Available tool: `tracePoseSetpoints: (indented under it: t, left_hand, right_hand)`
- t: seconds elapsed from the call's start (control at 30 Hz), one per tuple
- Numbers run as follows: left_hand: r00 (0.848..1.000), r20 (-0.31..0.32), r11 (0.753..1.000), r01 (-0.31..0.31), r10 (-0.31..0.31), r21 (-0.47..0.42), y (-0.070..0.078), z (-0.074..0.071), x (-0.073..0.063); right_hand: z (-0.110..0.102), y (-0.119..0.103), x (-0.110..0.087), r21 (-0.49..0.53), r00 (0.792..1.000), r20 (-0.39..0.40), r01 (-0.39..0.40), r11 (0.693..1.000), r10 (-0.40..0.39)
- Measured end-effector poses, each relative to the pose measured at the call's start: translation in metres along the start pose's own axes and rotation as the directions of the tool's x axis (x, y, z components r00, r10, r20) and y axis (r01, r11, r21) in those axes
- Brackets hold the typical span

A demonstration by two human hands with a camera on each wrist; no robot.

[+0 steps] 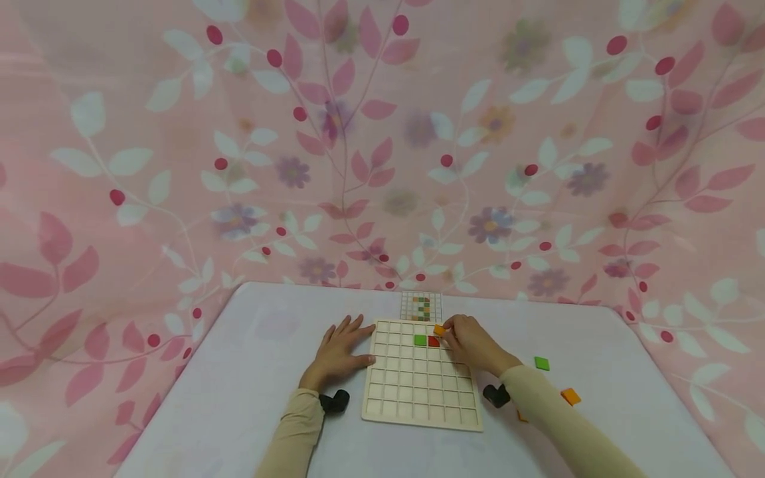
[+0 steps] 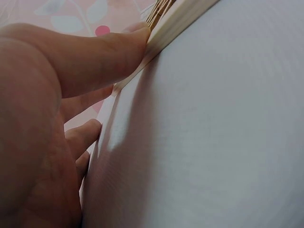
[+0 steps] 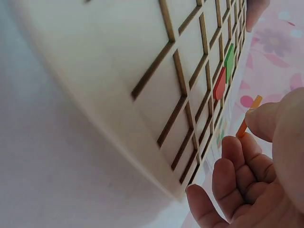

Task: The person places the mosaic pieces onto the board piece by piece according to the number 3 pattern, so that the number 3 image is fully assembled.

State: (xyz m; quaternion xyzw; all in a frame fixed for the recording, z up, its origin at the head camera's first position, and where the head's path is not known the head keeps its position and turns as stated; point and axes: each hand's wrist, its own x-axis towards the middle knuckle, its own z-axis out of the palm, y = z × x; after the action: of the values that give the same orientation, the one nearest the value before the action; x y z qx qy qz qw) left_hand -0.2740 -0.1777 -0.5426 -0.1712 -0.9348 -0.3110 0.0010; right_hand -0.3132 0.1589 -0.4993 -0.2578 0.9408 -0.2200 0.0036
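A pale wooden grid board [image 1: 412,398] lies on the white table, with a green square tile [image 1: 421,340] and a red square tile [image 1: 433,342] side by side in its upper cells. Between thumb and fingertips my right hand [image 1: 475,344] pinches an orange tile [image 1: 439,330] over the board's upper right part. The right wrist view shows that orange tile [image 3: 249,116] held on edge, apart from the grid. At the board's left edge rests my left hand [image 1: 339,355], fingers spread. Its thumb [image 2: 107,59] touches the board's side in the left wrist view.
Behind the board lies a printed grid card [image 1: 421,307] with coloured squares. To the right are a loose green tile [image 1: 542,363], an orange tile [image 1: 570,396] and another orange piece [image 1: 522,417] partly behind the sleeve. A pink floral curtain [image 1: 382,146] hangs beyond the table.
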Motion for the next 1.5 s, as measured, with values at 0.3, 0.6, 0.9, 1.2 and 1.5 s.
tracePoseSetpoints:
  t: [0.3,0.6,0.9,1.2,1.5]
  left_hand:
    - [1.0,0.009,1.0,0.014,-0.014,0.006,0.002,0.0,0.0]
    - [1.0,0.006,1.0,0.006,-0.006,-0.001,0.001,0.0,0.0]
    - [0.999,0.022,0.999,0.034,-0.034,0.014,-0.001,0.001,0.003]
    - [0.998,0.031,0.998,0.053,-0.054,0.018,-0.001,0.001,0.003]
    - [0.999,0.02,0.999,0.045,-0.045,0.004,0.0,0.0,0.003]
  right_hand:
    - [0.011,-0.006,0.012,0.019,0.999,0.044,0.01,1.0,-0.011]
    - [0.017,-0.013,0.018,-0.074,0.996,0.0,0.09,0.993,-0.091]
    - [0.022,-0.023,0.025,-0.09,0.994,0.015,0.108,0.99,-0.107]
    - [0.026,-0.034,0.029,-0.123,0.979,0.005,0.201,0.972,-0.202]
    - [0.031,-0.035,0.03,-0.136,0.98,0.045,0.199,0.97,-0.195]
